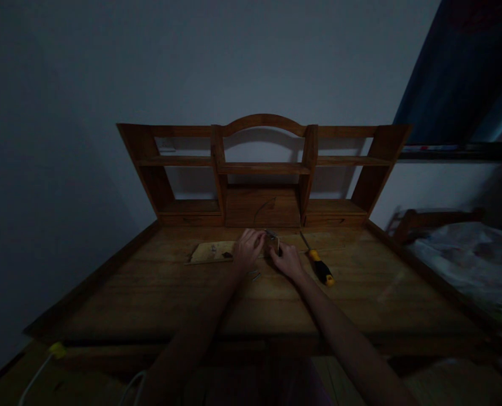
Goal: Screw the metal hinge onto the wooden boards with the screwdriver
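My left hand [247,248] is closed in a pinch at the middle of the desk, next to a small metal part [270,233]. Whatever its fingertips hold is too dark and small to make out. My right hand [288,260] grips a small brown piece [271,245], possibly wood, with the thumb on the near side. Right of that hand lies a screwdriver [318,266] with a yellow and black handle, its shaft pointing away from me. A pale, flat, rough-edged piece [211,251] rests left of my left hand. Several small metal pins or screws [255,275] lie just in front of my hands.
The wooden desk [158,293] has a raised shelf unit [263,168] along its back, against the wall. A yellow plug [57,350] with a white cord is at the lower left. Plastic-covered bedding [466,254] lies beyond the desk's right edge.
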`<action>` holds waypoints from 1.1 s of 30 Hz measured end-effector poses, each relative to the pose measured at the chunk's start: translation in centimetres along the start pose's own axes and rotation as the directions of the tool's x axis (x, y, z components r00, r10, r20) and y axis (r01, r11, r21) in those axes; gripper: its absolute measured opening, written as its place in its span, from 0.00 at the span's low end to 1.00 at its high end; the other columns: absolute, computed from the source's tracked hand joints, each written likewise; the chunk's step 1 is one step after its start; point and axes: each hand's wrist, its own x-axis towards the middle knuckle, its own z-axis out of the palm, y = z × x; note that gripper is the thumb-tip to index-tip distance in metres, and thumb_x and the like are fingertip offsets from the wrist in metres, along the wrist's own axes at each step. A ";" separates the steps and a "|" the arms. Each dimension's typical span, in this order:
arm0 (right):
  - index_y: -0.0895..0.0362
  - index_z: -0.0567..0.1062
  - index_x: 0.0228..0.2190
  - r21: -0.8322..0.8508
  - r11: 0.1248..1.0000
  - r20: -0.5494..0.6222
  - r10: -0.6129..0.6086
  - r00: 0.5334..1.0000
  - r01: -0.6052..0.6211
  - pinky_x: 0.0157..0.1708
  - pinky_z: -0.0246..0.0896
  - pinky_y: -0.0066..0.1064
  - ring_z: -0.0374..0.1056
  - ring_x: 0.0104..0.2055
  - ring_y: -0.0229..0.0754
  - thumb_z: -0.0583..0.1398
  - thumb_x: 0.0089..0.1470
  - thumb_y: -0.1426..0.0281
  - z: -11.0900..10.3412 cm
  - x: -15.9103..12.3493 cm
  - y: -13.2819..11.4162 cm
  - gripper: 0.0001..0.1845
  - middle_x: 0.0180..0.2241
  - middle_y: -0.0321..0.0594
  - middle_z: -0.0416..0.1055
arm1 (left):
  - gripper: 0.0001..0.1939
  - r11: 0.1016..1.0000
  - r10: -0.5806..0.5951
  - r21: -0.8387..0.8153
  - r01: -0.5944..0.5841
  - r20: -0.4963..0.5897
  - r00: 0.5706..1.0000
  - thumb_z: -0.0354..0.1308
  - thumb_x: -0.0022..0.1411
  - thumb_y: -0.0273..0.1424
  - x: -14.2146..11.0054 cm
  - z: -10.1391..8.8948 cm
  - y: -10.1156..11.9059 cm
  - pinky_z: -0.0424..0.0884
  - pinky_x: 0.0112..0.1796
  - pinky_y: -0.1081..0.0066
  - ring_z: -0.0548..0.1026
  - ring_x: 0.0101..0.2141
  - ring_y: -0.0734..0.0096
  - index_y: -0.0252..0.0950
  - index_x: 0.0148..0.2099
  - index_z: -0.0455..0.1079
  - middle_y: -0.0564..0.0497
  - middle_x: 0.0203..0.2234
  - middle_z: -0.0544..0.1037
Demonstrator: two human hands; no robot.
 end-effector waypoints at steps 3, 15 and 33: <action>0.57 0.77 0.30 0.008 1.000 -0.008 0.010 1.000 -0.010 0.29 0.53 0.28 0.72 0.31 0.44 0.53 0.60 0.60 0.0 0.0 0.0 0.18 0.28 0.45 0.77 | 0.11 1.000 -0.005 0.008 0.005 -0.001 1.000 0.48 0.70 0.30 0.0 0.1 0.0 0.69 0.47 0.61 0.72 0.43 0.63 0.38 0.48 0.71 0.47 0.39 0.77; 0.59 0.77 0.27 0.167 0.982 -0.045 0.094 0.995 -0.086 0.30 0.56 0.29 0.71 0.29 0.44 0.55 0.57 0.60 -0.5 0.2 -0.1 0.17 0.27 0.45 0.76 | 0.13 0.999 -0.026 -0.042 0.026 0.002 1.000 0.43 0.72 0.30 0.0 -0.1 0.1 0.69 0.46 0.61 0.72 0.42 0.63 0.38 0.43 0.69 0.47 0.37 0.75; 0.64 0.77 0.38 0.581 0.748 0.178 0.268 0.947 -0.321 0.31 0.62 0.29 0.70 0.34 0.45 0.56 0.52 0.53 -0.5 0.9 0.7 0.26 0.33 0.45 0.75 | 0.18 0.985 -0.149 -0.058 0.160 0.164 0.975 0.34 0.74 0.37 -0.4 -0.6 0.8 0.67 0.46 0.64 0.70 0.40 0.65 0.39 0.39 0.63 0.49 0.34 0.71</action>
